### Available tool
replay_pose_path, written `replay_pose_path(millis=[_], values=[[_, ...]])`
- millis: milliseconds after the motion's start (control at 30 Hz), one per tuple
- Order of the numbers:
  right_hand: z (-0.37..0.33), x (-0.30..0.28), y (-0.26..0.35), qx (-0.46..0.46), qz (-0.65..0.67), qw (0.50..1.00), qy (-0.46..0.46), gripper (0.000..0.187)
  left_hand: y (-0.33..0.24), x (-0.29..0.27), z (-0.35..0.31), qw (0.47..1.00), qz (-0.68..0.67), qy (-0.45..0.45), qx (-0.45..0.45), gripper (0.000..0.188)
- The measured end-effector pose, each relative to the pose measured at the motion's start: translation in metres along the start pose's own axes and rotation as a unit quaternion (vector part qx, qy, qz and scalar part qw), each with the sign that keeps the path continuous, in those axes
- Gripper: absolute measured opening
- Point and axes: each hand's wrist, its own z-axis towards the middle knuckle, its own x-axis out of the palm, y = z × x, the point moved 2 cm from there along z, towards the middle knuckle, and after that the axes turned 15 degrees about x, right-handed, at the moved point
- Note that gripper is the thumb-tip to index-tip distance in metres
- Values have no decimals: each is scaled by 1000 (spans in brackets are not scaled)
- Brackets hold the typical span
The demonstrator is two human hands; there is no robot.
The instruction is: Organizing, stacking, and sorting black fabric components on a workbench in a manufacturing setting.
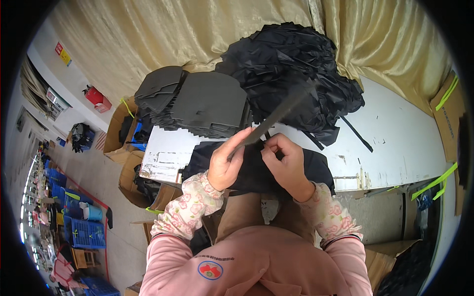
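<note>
Even, bright indoor light, no hard shadows; soft shade under the hands. White worktop (395, 143) reads bright, slightly washed out. Gold curtain (187, 34) shows sheen highlights along its folds. Black fabric heap (296, 64) is crushed dark, little detail. Strong fisheye: black round vignette at the corners, worktop edges bow, left-side floor (98, 182) compressed and soft. Centre sharp, slight blur on the thin dark strip (281, 113).

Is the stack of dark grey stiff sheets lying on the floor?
No, the stack of dark grey sheets rests on the white table, beside the heap of black fabric.
</note>
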Motion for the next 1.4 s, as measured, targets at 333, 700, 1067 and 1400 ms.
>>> replay_pose_path(millis=[333,700,1067,1400], values=[[-12,-34,-35,-208,-196,957,43,43,-10,2,11,954,203,147,162,52],[-17,-87,9,217,236,939,127,43,-25,-23,29,966,17,236,106,80],[-42,-145,-116,360,-25,932,-5,30,-10,-143,-52,916,14,-401,14,16],[-52,-162,-125,399,-143,906,-26,32,92,-205,-168,866,403,-261,-139,23]])
